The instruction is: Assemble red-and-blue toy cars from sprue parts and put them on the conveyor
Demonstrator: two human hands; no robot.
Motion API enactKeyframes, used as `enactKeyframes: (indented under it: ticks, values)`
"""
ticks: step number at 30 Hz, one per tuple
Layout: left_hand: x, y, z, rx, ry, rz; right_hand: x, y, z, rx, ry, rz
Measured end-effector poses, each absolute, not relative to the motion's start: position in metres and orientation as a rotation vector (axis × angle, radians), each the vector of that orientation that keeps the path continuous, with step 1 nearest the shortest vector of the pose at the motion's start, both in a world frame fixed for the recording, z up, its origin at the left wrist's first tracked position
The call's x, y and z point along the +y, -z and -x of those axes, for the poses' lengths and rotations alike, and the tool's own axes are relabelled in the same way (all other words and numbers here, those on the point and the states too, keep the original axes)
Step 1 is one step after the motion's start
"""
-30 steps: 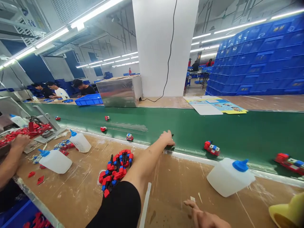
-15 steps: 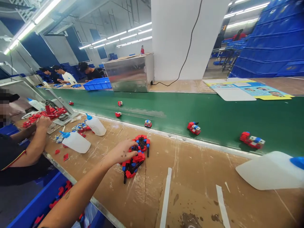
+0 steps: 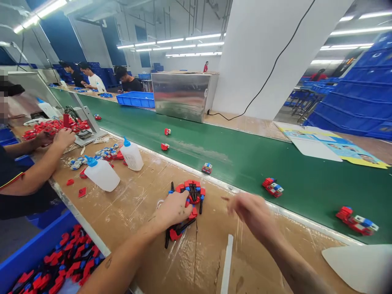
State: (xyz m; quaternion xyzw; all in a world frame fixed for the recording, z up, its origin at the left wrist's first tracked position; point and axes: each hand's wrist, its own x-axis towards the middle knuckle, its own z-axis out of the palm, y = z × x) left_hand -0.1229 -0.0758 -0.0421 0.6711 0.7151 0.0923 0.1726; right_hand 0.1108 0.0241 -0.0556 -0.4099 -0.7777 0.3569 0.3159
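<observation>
Pieces (image 3: 194,191) coloured red, black and blue lie heaped towards the desk's (image 3: 128,214) far edge in the head view. Left hand (image 3: 174,208) bends its fingers over them, touching; whether it grips one cannot be told. Right hand (image 3: 249,208), blurred, hovers beside them near that edge, its closure unclear. Past the near edge, a blue bin (image 3: 33,251) holds similar pieces.
</observation>
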Motion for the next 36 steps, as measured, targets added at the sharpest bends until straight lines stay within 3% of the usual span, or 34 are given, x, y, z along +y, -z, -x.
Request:
enactKeyframes:
  ticks: [6, 10, 16, 23, 31, 36]
  values:
    - [-0.122, 0.037, 0.151, 1.611, -1.066, -1.261, 0.124, 0.070, -0.040, -2.031, -0.863, 1.248]
    - [-0.151, 0.050, 0.132, 1.336, -1.269, -1.027, 0.141, 0.079, -0.033, -1.990, -0.991, 1.173]
    - [-0.158, 0.051, 0.075, 1.076, -1.105, -1.436, 0.055, 0.075, -0.114, -1.691, -1.291, 0.835]
    - [-0.158, 0.057, 0.018, 0.865, -0.718, -2.114, -0.071, 0.070, -0.230, -1.002, -1.619, 0.812]
    - [-0.163, 0.017, -0.017, 0.591, -0.113, -2.830, -0.096, 0.113, -0.280, -0.674, -1.708, 0.792]
    - [-0.162, 0.009, -0.038, 0.523, 0.010, -2.996, -0.100, 0.117, -0.290, -0.695, -1.686, 0.721]
